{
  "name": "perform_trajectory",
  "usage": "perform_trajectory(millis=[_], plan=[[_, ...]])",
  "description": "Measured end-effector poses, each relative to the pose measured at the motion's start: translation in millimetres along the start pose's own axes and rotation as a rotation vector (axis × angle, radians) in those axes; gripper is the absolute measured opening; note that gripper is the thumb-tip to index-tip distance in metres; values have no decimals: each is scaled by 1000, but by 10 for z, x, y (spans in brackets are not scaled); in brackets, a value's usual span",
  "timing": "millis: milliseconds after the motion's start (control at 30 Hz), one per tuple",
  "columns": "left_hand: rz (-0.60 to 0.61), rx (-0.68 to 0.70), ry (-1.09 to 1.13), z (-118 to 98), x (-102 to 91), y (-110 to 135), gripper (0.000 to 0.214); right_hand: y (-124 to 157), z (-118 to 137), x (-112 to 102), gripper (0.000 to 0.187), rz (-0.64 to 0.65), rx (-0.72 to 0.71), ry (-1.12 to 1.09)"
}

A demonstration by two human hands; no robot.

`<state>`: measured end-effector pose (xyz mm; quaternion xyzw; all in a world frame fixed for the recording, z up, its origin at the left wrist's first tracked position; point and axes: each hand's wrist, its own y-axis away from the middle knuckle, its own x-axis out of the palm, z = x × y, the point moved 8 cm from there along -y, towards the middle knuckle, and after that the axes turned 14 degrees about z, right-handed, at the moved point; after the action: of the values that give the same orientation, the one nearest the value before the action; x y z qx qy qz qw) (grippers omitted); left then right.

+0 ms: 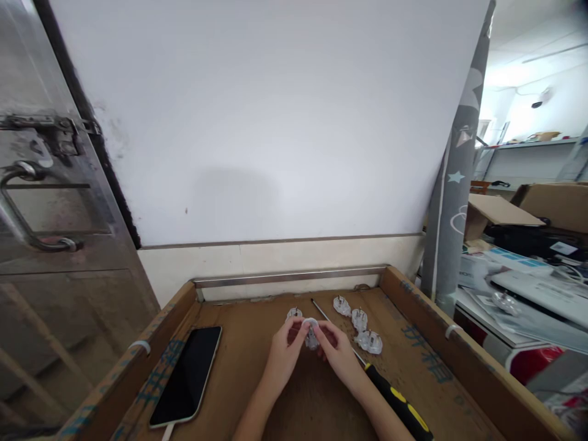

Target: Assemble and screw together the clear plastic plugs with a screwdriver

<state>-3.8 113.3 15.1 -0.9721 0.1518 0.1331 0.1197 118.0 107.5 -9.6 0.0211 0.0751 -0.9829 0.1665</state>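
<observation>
Both my hands meet over the middle of the cardboard surface, pinching one clear plastic plug (312, 339) between them. My left hand (287, 345) grips its left side with thumb and fingers. On the other side, my right hand (337, 347) has its thumb and fingertips on the plug. Just behind my left fingers lies another clear plug (294, 313), partly hidden. To the right are several more clear plugs (359, 319) with their pins up. A screwdriver (397, 401) with a black and yellow handle lies slantwise, passing partly beneath my right forearm.
A phone (187, 375) with a white cable lies at left. Raised cardboard sides (463, 349) and a metal rail (294, 277) border the surface. A white wall stands behind, a metal door (59, 245) at left. Beyond a grey curtain (452, 184) are cluttered boxes (505, 211).
</observation>
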Motion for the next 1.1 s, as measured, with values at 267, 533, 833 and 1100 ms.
perform_trajectory(millis=[267,533,833,1100], plan=[[42,19,-17,-22,42,11,33,8,13,19,47,23,-29,35],[47,43,-34,-47,41,8,32,31,98,0,43,0,-68,47],[-20,118,-279,-112,-16,82,32,48,128,-78,44,-65,-71,141],[20,93,-285,-127,14,83,32,79,136,-117,40,-110,-67,252]])
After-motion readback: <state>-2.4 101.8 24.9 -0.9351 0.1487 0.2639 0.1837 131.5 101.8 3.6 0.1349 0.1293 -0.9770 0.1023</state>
